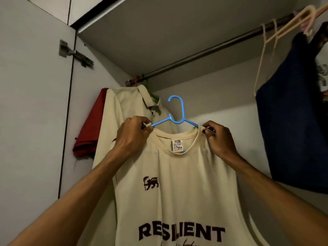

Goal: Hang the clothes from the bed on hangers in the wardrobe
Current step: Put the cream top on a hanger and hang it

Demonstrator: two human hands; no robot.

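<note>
A cream T-shirt (177, 189) with a dark lion crest and the word RESILIENT hangs in front of me inside the wardrobe. A blue plastic hanger (177, 112) sits in its neck opening, hook pointing up, below the rail (204, 50) and not touching it. My left hand (133, 134) pinches the shirt's left shoulder at the hanger's arm. My right hand (218, 139) pinches the collar's right side over the other arm. A price tag (177, 145) shows inside the collar.
On the rail at the far left hang a cream collared shirt (127, 110) and a red garment (90, 128). At the right hang a dark blue garment (292, 112) and empty cream hangers (276, 36). The wardrobe door with its hinge (74, 54) stands at left.
</note>
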